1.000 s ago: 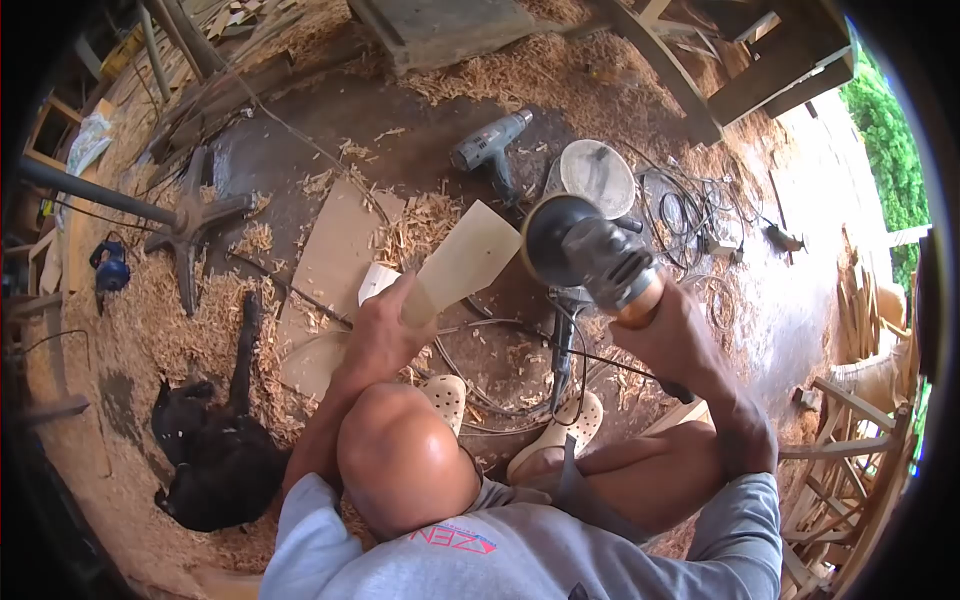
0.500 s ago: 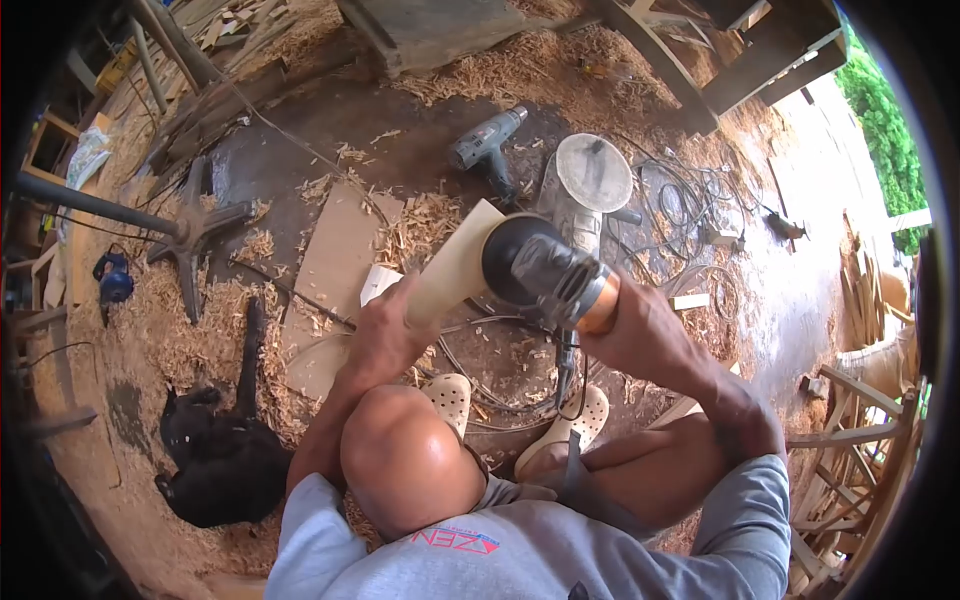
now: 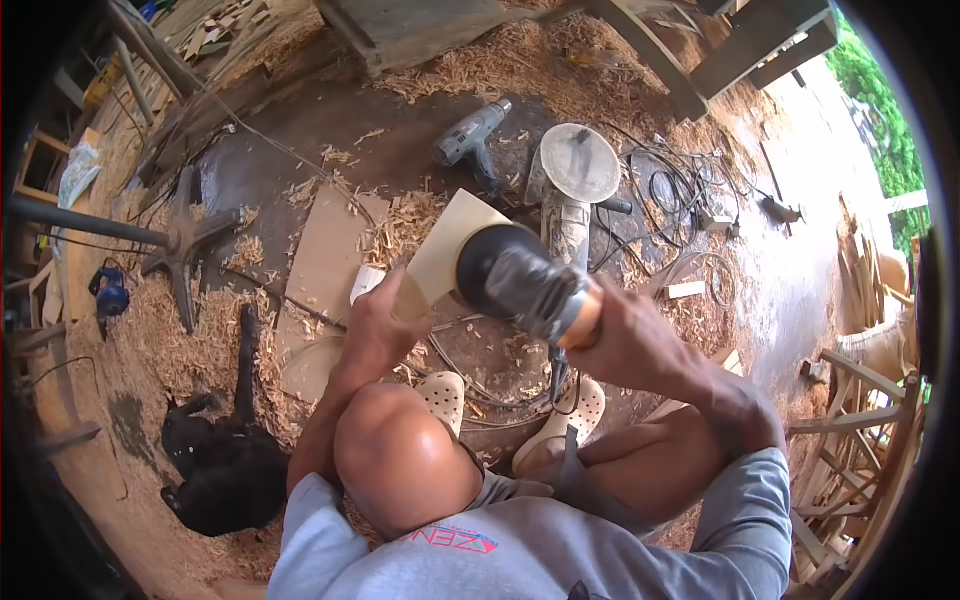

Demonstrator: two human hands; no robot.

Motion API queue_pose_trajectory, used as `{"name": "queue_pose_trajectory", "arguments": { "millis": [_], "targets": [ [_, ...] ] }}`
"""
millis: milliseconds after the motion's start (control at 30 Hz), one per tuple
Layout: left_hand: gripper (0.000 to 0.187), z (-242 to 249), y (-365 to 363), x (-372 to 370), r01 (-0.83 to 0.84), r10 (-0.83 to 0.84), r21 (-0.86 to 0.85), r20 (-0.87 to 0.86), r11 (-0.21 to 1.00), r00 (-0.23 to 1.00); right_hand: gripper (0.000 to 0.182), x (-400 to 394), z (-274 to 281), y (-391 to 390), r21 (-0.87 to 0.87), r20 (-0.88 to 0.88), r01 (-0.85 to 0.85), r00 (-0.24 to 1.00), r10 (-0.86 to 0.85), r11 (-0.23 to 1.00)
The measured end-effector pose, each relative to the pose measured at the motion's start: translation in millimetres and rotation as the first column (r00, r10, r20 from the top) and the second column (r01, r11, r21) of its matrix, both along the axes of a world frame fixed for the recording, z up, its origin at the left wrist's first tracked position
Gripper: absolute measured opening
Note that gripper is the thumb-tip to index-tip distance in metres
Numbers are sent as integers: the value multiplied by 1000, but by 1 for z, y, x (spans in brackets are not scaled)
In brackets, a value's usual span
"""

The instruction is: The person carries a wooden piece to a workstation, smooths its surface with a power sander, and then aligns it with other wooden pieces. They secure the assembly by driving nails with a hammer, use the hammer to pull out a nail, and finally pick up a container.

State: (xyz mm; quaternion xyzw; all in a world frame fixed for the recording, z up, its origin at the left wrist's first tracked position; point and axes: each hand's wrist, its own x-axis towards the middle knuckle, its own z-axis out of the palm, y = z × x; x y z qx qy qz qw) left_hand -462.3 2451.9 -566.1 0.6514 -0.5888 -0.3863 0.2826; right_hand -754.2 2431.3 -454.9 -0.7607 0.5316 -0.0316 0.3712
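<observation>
My left hand [image 3: 376, 325] grips the near end of a pale, smooth wooden piece [image 3: 440, 245], which is raised above the floor and tilted. In my right hand [image 3: 635, 325] is an angle grinder [image 3: 540, 295], held by its orange body. The grinder's round black pad [image 3: 490, 262] lies against the right side of the wooden piece and covers part of it. Blur on the grinder head hides its detail. Beyond them, a second grinder with a large pale disc [image 3: 580, 163] rests on the floor.
A heat gun [image 3: 470, 140] lies past the wooden piece. Cables [image 3: 675, 190] coil at the right. A black dog [image 3: 225, 465] lies on shavings at my left, near a metal stand base [image 3: 185, 240]. A flat brown board [image 3: 325, 240] is on the floor. Wooden frames [image 3: 860, 440] stand far right.
The grinder and my right hand have shifted slightly left and down along the wooden piece. The wooden piece is turned to show more of its broad face. The whole view has shifted a little.
</observation>
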Motion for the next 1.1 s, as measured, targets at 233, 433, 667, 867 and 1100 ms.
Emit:
{"name": "queue_pose_trajectory", "arguments": {
  "millis": [233,433,667,867,1100],
  "targets": [
    [54,-7,8,8,100,-103,-52,-52,994,993,45,-3,-4,-8,-82,-43,15,999,-19,996],
    [47,-5,4,3,98,-99,-26,-32,995,995,42,-12,0,-19,-142,-7,165,986,-167,976],
    [54,-6,-2,3,90,-92,-66,-28,994,995,46,8,3,-5,-61,-140,-31,990,22,998],
    [58,-5,4,6,70,-72,-83,-28,994,997,45,-8,-4,-21,-129,-39,154,986,-161,980],
    [56,2,-8,-3,123,-124,-18,-93,992,988,40,2,-4,-2,-98,-43,-41,998,37,994]
  ]
}}
